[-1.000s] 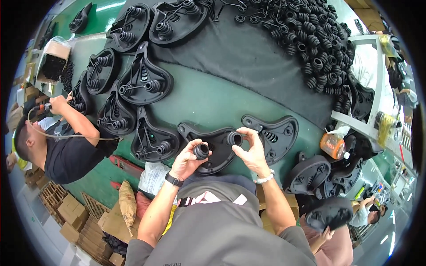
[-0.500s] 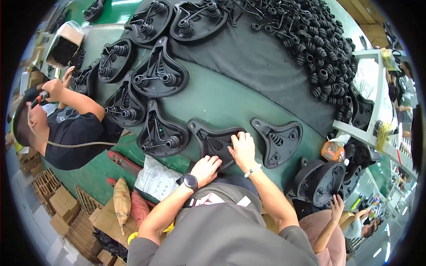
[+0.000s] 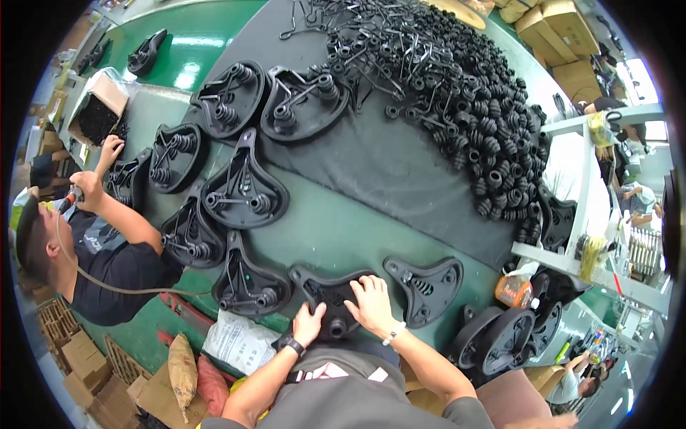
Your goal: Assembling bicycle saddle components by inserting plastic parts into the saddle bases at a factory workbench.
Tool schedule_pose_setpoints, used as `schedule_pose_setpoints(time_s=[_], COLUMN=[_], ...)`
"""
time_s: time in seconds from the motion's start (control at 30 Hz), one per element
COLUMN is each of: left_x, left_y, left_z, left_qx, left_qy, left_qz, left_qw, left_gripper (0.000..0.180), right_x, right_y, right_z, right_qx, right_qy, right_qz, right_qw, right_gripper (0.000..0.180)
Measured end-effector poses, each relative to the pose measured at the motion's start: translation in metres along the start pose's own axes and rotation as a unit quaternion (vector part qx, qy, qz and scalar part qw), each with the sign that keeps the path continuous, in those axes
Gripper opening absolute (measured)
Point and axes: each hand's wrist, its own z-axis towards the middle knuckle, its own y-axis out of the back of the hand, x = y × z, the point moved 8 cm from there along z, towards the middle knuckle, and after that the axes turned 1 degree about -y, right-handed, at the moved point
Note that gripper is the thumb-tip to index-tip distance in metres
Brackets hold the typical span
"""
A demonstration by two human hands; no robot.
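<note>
An upturned black bicycle saddle (image 3: 329, 293) lies before me, its ribbed middle and a round socket near its wide end showing. My left hand (image 3: 309, 325), with a dark watch on its wrist, is closed on its left edge, thumb uppermost. Over the right rim my right hand (image 3: 373, 307) bends its fingers, thumb toward the hollow; a pale bracelet circles that wrist. To the right lies another bare saddle shell (image 3: 426, 289). On the left, a saddle with a wire frame and springs (image 3: 250, 279) stands close by.
Several saddles with frames (image 3: 246, 189) spread up the left. A black mat (image 3: 400, 164) bears a heap of rubber springs (image 3: 493, 136) and wire rods (image 3: 371, 53). Stacked saddles (image 3: 504, 339) and an orange jar (image 3: 514, 289) stand right. A co-worker (image 3: 114, 264) holds a tool at left.
The view has shifted, so the table sits lower in the picture. My left hand has gone from lying across the saddle's near edge to gripping its left side. My right hand stays on the rim.
</note>
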Motion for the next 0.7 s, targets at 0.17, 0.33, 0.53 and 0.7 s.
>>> schedule_pose_setpoints(time_s=[0.17,0.33,0.53,0.7], left_x=[-0.012,-0.018,-0.016,-0.052], left_y=[-0.016,-0.023,-0.022,0.02], left_z=[0.001,0.004,0.011,0.012], left_qx=[0.024,0.074,0.141,0.207], left_qy=[-0.038,-0.045,-0.026,-0.033], left_qz=[-0.042,-0.062,0.0,0.121], left_qw=[0.998,0.994,0.99,0.97], left_gripper=[0.067,0.061,0.064,0.068], right_x=[-0.073,-0.169,-0.208,-0.171], right_y=[0.158,0.22,0.155,0.149], right_z=[0.153,0.339,0.397,0.3], right_qx=[-0.319,-0.325,-0.167,-0.206], right_qy=[-0.022,-0.201,-0.232,-0.238], right_qz=[0.085,0.083,0.462,0.459], right_qw=[0.944,0.92,0.84,0.831], right_gripper=[0.038,0.056,0.033,0.041])
